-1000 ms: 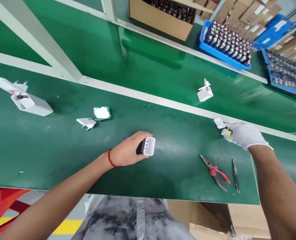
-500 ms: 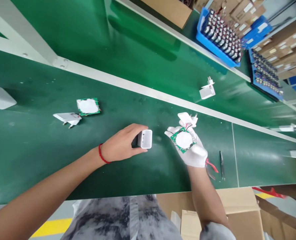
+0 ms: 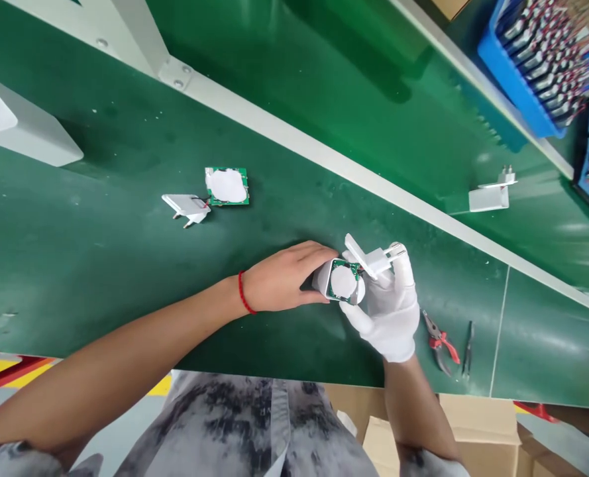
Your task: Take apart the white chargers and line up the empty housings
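Observation:
My bare left hand (image 3: 289, 277) grips a white plastic charger housing (image 3: 322, 281) between thumb and fingers, its mouth facing right. A green circuit board (image 3: 344, 281) with a round white pad sits at that mouth, at least partly inside. Wires join the board to a white plug cap (image 3: 371, 257) with two pins. My gloved right hand (image 3: 388, 305) holds board and cap, thumb below the board and fingers by the pins. To the left, another circuit board (image 3: 227, 186) with a white pad lies wired to a second plug cap (image 3: 187, 207).
Red-handled pliers (image 3: 440, 341) and dark tweezers (image 3: 468, 349) lie right of my gloved hand. Beyond the pale rail (image 3: 294, 140) is a white charger (image 3: 490, 197). A blue tray (image 3: 517, 73) of parts stands back right. A white angular object (image 3: 36, 126) stands at left.
The hands have come together; the circuit board went from my right palm to the housing's mouth. My right fingers have turned around the plug cap. The view has shifted.

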Motion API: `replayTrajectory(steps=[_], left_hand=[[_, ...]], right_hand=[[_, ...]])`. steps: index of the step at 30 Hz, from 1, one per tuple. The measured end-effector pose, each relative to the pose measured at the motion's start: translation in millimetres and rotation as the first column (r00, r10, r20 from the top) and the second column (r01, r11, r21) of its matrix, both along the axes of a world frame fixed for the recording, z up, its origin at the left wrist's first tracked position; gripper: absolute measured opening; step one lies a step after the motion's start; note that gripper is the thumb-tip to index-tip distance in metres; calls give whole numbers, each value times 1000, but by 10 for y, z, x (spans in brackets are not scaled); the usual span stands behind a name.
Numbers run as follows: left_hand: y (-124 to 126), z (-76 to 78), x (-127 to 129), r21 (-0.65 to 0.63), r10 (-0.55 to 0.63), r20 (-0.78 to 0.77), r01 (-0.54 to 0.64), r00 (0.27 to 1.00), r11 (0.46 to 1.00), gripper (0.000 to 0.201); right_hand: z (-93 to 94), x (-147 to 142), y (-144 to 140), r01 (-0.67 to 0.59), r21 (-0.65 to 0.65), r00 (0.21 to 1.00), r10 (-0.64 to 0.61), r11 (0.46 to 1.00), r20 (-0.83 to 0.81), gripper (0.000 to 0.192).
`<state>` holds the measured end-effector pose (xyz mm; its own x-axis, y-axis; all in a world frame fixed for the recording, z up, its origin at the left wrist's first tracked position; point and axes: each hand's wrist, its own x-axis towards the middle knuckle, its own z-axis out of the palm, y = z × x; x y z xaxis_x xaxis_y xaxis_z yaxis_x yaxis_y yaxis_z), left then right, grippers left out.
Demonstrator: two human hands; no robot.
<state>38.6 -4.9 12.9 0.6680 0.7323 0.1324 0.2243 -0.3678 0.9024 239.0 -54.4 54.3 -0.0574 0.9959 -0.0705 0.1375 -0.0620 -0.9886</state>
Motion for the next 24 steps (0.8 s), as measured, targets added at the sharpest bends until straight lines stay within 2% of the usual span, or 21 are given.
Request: replayTrajectory(steps=[3,8,11,16,24], left_hand=[[1,-13,4,-5,5,7,-5,1000,1000,56],[2,-43,6,39,10,38,-11,999,999,55],[2,-56,7,60,18,33,-20,999,998,54],[-3,-68,4,102,24,53,-29,998,994,52],[2,-50,-11,151,20,13,-22,1000,988,52]], right_hand=[[-48,18,-22,-3,38,997,1,999,74,98],[-86,30,-5,-90,192,986,60,977,156,100],[-116,41,1,-126,217,978,84,968,193,101],[-115,80,-31,-129,188,966,81,974,244,101],[-46,90,-36,-210,135,946,166,968,277,99]])
